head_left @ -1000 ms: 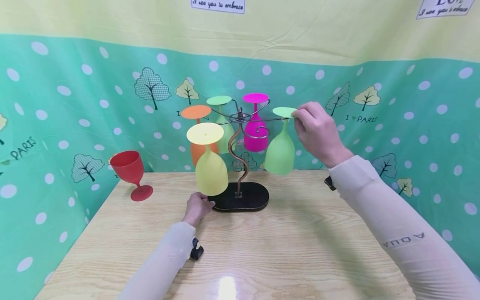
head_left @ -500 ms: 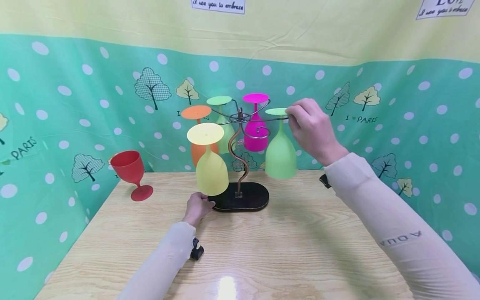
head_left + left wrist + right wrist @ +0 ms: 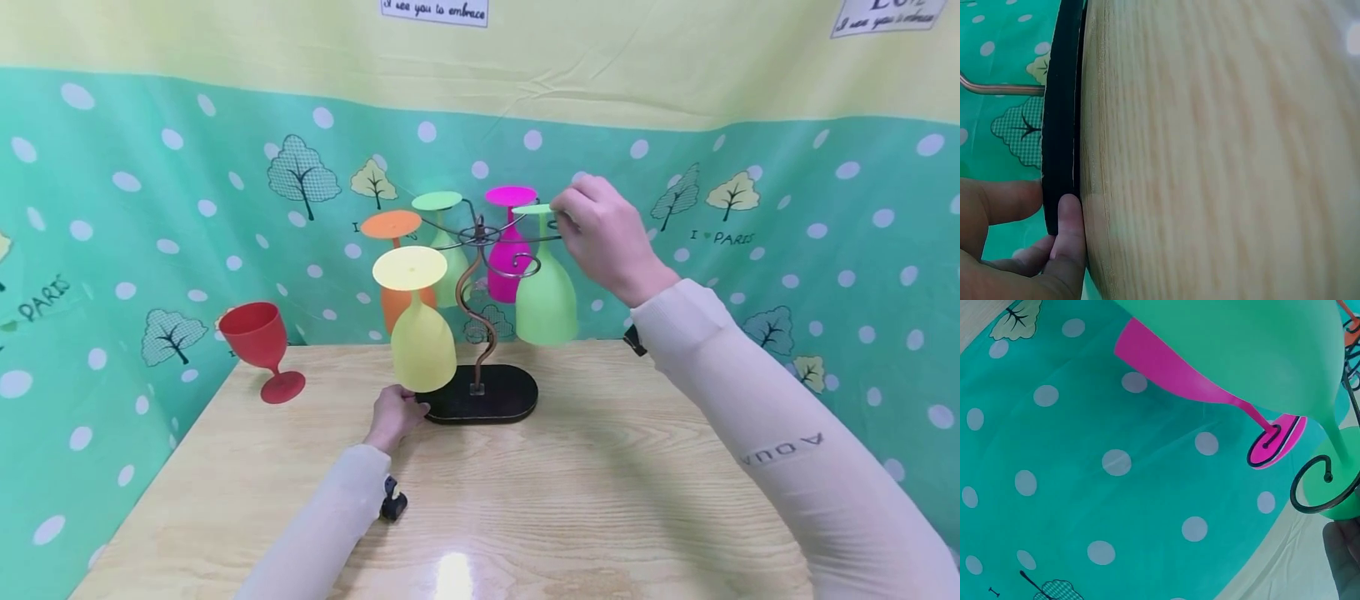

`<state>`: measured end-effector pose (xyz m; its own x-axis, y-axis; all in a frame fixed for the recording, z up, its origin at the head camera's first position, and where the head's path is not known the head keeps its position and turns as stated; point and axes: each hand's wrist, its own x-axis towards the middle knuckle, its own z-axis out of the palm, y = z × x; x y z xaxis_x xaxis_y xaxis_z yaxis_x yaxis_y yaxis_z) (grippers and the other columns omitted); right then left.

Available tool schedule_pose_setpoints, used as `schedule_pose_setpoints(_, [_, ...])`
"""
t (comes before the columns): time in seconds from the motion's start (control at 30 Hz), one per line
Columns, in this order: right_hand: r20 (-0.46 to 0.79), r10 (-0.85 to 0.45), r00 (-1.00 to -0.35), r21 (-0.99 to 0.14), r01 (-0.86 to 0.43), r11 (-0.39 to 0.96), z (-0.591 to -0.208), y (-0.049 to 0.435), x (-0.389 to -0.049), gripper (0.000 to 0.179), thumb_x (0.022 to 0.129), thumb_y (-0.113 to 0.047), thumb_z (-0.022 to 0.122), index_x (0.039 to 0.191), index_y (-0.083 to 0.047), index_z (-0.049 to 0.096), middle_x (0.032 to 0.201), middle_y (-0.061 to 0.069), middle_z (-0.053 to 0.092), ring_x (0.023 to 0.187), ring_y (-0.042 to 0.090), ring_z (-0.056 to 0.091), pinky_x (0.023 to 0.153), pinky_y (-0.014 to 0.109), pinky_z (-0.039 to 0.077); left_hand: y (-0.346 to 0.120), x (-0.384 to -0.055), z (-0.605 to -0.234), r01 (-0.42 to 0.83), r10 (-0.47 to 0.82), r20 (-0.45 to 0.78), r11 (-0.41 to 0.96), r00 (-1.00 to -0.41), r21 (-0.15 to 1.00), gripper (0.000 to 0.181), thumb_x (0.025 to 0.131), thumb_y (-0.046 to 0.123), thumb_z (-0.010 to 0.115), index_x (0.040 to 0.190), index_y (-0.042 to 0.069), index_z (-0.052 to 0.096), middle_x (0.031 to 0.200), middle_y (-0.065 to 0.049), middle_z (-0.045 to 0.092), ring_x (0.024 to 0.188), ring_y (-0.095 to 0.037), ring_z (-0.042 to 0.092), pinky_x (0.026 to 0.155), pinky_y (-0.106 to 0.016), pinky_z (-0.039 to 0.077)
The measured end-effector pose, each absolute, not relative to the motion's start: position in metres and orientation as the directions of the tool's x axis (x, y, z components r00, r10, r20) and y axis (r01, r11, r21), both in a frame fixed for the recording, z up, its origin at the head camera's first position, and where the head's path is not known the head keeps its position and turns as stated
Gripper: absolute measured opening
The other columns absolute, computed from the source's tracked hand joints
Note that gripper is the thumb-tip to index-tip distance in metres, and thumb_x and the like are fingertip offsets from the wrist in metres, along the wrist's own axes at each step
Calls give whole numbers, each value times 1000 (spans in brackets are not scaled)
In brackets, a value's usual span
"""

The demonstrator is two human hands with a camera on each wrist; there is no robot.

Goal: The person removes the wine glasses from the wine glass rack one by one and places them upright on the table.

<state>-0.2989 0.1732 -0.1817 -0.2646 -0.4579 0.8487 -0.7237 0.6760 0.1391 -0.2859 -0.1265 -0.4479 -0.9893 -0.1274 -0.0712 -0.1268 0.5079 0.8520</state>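
Observation:
My right hand (image 3: 611, 237) pinches the rim of the foot of a light green goblet (image 3: 547, 308), which hangs upside down at the right side of a wire glass rack. In the right wrist view, the curled end of a dark wire hook (image 3: 1297, 487) lies across the goblet's foot, close by the stem; whether they touch I cannot tell. My left hand (image 3: 393, 417) grips the left end of the rack's black oval base (image 3: 495, 404). In the left wrist view, fingers press on both faces of this base (image 3: 1062, 125).
Hanging upside down from the rack are a yellow goblet (image 3: 423, 350), an orange goblet (image 3: 393, 223), another green goblet (image 3: 438, 200) and a magenta goblet (image 3: 510, 271). A wavy copper post (image 3: 489, 329) carries the hooks. Upright at the table's left stands a red goblet (image 3: 255, 335).
My right hand has moved left and a little up, taking the light green goblet's foot along toward the rack's centre. The left hand and the base have stayed put.

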Motion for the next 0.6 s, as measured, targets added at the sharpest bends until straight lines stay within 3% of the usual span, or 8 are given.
schedule_pose_setpoints(0.37, [800, -427, -421, 48, -664, 746, -174, 174, -309, 11, 87, 5, 58, 89, 4, 69, 87, 13, 62, 83, 27, 55, 73, 35, 50, -126, -285, -447, -115, -134, -51, 527, -990, 842, 18, 82, 7, 69, 95, -4, 63, 85, -11, 59, 76, -23, 54, 63, -31, 45])
schedule_pose_setpoints(0.6, [774, -414, -479, 22, -634, 773, -173, 178, -312, 11, 89, 2, 58, 92, 3, 69, 91, 12, 62, 87, 27, 55, 76, 36, 50, -126, -284, -447, -120, -144, -50, 536, -988, 835, 25, 82, 7, 69, 103, -6, 63, 92, -13, 61, 82, -26, 56, 68, -33, 47])
